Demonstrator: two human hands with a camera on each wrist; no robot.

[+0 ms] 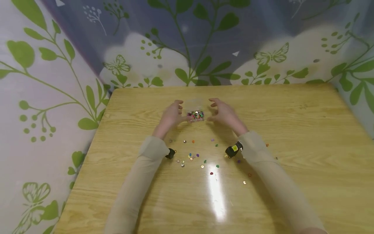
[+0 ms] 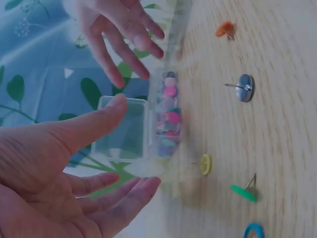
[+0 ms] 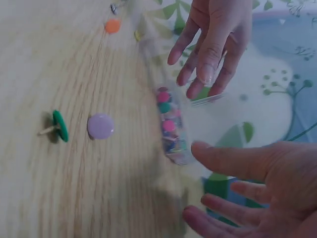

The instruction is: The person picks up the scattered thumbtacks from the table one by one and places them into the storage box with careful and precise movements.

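Note:
A small clear plastic box (image 1: 195, 116) filled with colourful thumbtacks stands at the back middle of the table. Its transparent lid (image 2: 121, 130) is raised on the far side. My left hand (image 1: 170, 116) is just left of the box, fingers spread and relaxed. The left thumb overlaps the box's near corner in the head view; whether it touches, I cannot tell. To the right, my right hand (image 1: 225, 116) faces the box with loosely bent fingers, a small gap between them. Neither hand holds anything.
Loose thumbtacks lie scattered on the wooden table (image 1: 306, 136) between and under the forearms, among them a green tack (image 3: 60, 126), a lilac tack (image 3: 100, 126) and a silver tack (image 2: 244, 88), some pointing upward. A leaf-patterned curtain (image 1: 204, 42) borders the table's back edge.

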